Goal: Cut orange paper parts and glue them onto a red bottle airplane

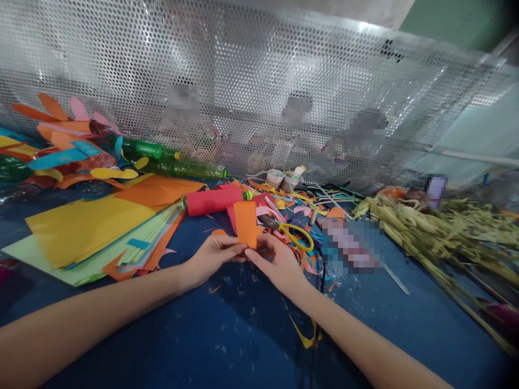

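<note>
A small folded piece of orange paper stands upright between my two hands over the blue table. My left hand pinches its lower left edge. The fingers of my right hand close on its lower right corner, thumb in front. Just behind the paper lies a bottle wrapped in red paper with a yellow-green cap. Scissors with yellow handles rest beyond my right hand among paper scraps.
Sheets of coloured paper are stacked at the left. Behind them are green plastic bottles and paper flowers. Dried husks spread at the right. A perforated translucent sheet hangs at the back, with blurred people beyond it.
</note>
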The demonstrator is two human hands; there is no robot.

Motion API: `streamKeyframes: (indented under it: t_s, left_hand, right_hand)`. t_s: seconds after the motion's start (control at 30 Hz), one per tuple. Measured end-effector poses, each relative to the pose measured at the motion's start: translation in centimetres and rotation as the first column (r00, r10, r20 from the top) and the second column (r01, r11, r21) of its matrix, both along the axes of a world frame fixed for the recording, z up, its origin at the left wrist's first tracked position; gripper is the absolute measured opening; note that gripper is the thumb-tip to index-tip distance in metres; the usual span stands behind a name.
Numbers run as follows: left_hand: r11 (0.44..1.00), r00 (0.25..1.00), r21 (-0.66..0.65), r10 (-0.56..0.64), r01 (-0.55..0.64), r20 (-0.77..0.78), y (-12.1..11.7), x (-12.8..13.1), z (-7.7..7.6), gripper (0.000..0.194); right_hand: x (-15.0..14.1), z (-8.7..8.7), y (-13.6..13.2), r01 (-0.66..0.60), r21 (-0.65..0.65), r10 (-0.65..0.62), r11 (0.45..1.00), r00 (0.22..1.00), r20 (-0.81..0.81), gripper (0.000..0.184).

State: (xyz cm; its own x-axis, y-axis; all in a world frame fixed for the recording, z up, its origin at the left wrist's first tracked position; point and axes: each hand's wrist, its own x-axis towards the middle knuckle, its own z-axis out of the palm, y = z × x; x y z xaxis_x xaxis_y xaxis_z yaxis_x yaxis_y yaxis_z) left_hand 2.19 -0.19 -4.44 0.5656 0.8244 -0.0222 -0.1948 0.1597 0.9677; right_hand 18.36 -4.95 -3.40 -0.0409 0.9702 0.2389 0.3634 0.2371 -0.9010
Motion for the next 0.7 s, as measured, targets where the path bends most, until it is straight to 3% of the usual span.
streamKeyframes:
  t_s: [0.4, 0.7]
  left_hand:
    - [0.998, 0.997, 0.046, -0.044, 0.047, -0.063, 0.0, 0.0, 0.2, 0.022]
    - [0.999, 0.999, 0.046, -0.001, 0.003, -0.054, 0.0, 0.2, -0.1, 0.023]
  right_hand:
    - [0.1, -1.8, 0.3, 0.065, 0.040, -0.061, 0.997, 0.994, -0.096, 0.019]
    - [0.0, -1.2, 0.2, 0.049, -0.032, -0.053, 0.998, 0.989, -0.139, 0.022]
